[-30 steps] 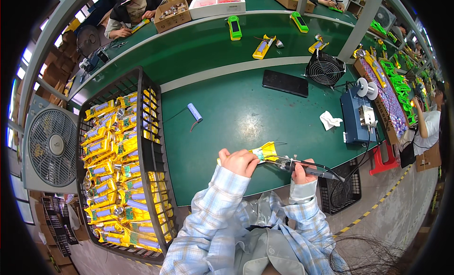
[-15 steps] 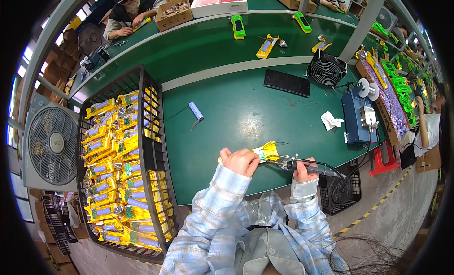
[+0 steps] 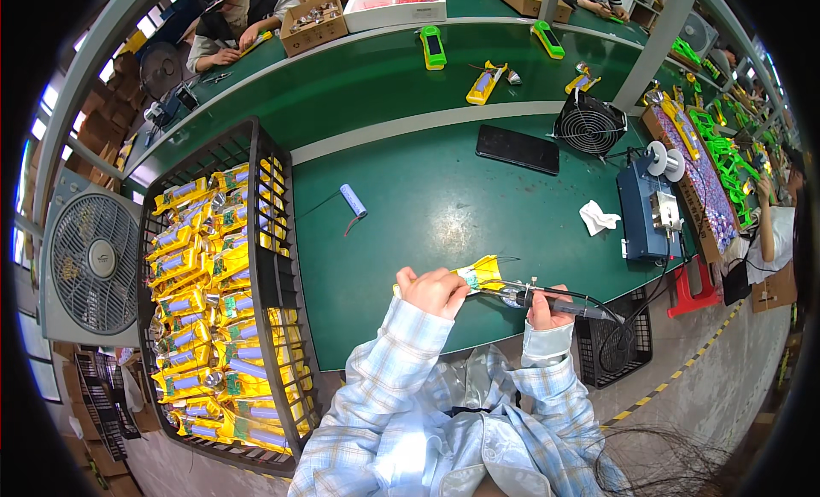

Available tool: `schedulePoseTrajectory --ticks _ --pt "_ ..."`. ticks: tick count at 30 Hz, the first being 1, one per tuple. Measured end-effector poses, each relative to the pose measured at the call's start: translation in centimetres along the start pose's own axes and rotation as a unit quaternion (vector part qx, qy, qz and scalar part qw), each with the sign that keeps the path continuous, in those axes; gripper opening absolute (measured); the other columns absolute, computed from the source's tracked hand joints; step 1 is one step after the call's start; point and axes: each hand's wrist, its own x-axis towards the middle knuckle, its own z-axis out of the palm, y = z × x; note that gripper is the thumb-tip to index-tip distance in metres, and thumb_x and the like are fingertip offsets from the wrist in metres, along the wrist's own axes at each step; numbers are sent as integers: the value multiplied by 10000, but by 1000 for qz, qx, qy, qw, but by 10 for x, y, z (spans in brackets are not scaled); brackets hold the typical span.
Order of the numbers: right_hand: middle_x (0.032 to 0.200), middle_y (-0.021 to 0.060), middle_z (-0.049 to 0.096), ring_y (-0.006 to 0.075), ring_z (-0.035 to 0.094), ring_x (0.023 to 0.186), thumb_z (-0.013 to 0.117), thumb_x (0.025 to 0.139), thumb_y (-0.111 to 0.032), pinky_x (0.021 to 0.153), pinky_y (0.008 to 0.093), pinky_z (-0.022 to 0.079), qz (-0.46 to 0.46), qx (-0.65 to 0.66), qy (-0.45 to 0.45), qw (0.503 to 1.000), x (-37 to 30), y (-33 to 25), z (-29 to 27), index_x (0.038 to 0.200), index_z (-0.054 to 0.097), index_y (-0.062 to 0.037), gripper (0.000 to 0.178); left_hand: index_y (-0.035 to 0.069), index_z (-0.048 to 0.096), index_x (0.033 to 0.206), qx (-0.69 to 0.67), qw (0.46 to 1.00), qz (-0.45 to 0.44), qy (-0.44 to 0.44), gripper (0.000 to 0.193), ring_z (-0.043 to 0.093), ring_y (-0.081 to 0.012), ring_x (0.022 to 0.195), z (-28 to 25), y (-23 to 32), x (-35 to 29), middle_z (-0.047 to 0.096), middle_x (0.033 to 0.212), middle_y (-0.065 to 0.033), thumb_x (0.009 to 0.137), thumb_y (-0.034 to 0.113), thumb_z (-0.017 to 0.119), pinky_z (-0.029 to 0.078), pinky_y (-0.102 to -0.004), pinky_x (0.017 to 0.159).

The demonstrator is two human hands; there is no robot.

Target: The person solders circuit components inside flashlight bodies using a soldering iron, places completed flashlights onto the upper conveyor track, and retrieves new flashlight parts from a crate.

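"Going from left to right, what can be counted as done?"

"At the left, a black crate point(image 3: 277, 283) is packed with yellow assemblies point(image 3: 178, 279). In many of them a purple cell is seated, so they are judged to be finished for this stage; their joints are too small to be checked."

"And beside the crate?"

"On the green surface point(image 3: 410, 215), a loose cell point(image 3: 352, 201) with thin wires is left lying alone. It is judged not yet used."

"Where is the piece being worked on?"

"Near the front edge, a yellow casing point(image 3: 484, 273) is held by the left hand point(image 3: 431, 294), whose fingers are closed on it; the underside of that grip is hidden."

"And the other hand?"

"Around a dark pen-like tool point(image 3: 576, 309), the right hand point(image 3: 542, 309) is clamped. The tool's metal end is pointed at the casing's right end. Whether contact is made cannot be told, so the piece is judged partly done, with its place among the packed ones left unfilled."

"Farther right?"

"A blue box point(image 3: 641, 213) topped by a pale spool point(image 3: 671, 163) is set near the edge."
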Motion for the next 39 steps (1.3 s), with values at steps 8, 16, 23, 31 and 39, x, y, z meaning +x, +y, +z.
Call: schedulePoseTrajectory --ticks 8,16,23,31,39 --pt "723 20 539 65 480 568 611 824 -64 516 219 399 -34 -49 5 998 -4 -2 4 833 553 -15 76 149 657 724 2 1000 -3 -4 130 585 -165 693 0 0 0 607 710 5 804 235 601 260 -406 751" --pt "726 4 525 61 464 599 606 837 -83 549 229 391 -55 -68 -10 996 -9 -11 12 842 541 -28 85 149 665 731 -4 1000 -4 -2 135 582 -174 693 1 -1 0 604 704 0 804 240 597 260 -411 763" --pt "721 -5 568 47 484 636 636 806 -73 566 211 402 -61 -57 -30 996 -11 -23 18 856 562 -18 106 145 670 736 4 1000 -6 2 134 577 -178 693 2 0 -2 603 702 -2 803 238 600 262 -415 773" --pt "715 -4 550 56 474 660 612 835 -87 592 228 398 -68 -99 -29 992 -14 -34 11 832 545 -23 93 134 670 750 14 1000 -4 22 112 578 -183 701 5 0 -3 612 718 -11 793 224 619 270 -414 781" --pt "625 -18 491 42 435 555 579 854 -95 514 205 349 -62 -74 -9 995 -10 -37 10 805 506 -51 99 130 670 752 10 1000 -7 15 120 580 -186 712 4 1 -3 618 735 -14 802 222 611 269 -413 789"
